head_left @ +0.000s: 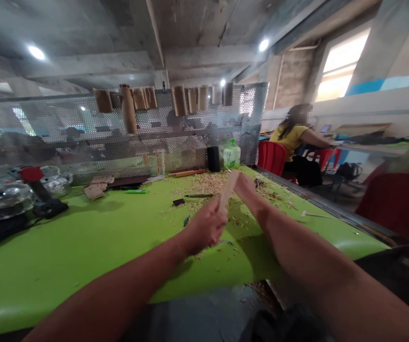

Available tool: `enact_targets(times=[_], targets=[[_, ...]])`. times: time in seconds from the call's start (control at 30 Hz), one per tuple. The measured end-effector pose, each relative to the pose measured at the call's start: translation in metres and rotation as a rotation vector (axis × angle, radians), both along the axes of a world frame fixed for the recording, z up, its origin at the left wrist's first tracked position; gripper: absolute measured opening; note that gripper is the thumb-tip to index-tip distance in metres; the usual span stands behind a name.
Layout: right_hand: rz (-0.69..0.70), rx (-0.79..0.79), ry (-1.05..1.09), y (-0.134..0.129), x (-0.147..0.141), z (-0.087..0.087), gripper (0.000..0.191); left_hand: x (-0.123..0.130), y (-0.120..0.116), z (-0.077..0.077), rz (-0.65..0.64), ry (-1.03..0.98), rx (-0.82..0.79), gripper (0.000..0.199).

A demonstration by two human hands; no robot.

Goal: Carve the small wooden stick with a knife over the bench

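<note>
My left hand (209, 225) is closed around the lower end of a pale, flat piece of wood (228, 190), which is tilted up and away from me above the table. At its far end is my right hand (246, 186), fingers curled in. Whether that hand grips the wood or a small tool is hidden. Wood shavings (211, 183) lie under and beyond both hands. Left of the wood, a slim dark tool (199, 195) and a small dark block (178, 202) rest on the green table (100, 237).
A green-tinted bottle (232, 154) and a black box (213, 159) stand at the back before a perforated metal screen (93, 137). Metal pots (3, 197) and a red-topped tool (36, 185) are at left. A person in yellow (290, 137) sits at right near red chairs (271, 156).
</note>
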State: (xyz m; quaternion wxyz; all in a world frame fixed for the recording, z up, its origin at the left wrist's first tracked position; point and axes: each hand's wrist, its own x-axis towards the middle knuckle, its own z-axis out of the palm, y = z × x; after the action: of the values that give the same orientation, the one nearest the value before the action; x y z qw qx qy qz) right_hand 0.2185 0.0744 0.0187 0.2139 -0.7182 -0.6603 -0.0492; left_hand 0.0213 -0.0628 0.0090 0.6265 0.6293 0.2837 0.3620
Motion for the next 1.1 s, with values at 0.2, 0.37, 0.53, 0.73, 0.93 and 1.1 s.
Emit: enact_targets(times=[0.2, 0.37, 0.53, 0.73, 0.93, 1.1], targets=[[0.056, 0.053, 0.114, -0.005, -0.043, -0.004, 0.039, -0.025, 0.049, -0.003, 0.254, -0.179, -0.095, 0.015], [0.227, 0.042, 0.000, -0.024, -0.070, -0.009, 0.035, -0.025, 0.058, -0.002, 0.277, -0.216, -0.082, 0.016], [0.299, 0.024, -0.135, -0.036, -0.078, -0.011, 0.033, -0.024, 0.057, 0.000, 0.320, -0.226, -0.073, 0.019], [0.304, 0.011, -0.206, -0.036, -0.081, -0.010, 0.034, -0.023, 0.058, 0.002, 0.335, -0.212, -0.087, 0.020], [0.239, 0.039, -0.122, -0.025, -0.071, -0.009, 0.036, -0.016, 0.048, 0.002, 0.313, -0.197, -0.108, 0.017], [0.144, 0.079, -0.055, -0.012, -0.046, -0.006, 0.036, -0.014, 0.029, 0.001, 0.221, -0.116, -0.101, 0.024]])
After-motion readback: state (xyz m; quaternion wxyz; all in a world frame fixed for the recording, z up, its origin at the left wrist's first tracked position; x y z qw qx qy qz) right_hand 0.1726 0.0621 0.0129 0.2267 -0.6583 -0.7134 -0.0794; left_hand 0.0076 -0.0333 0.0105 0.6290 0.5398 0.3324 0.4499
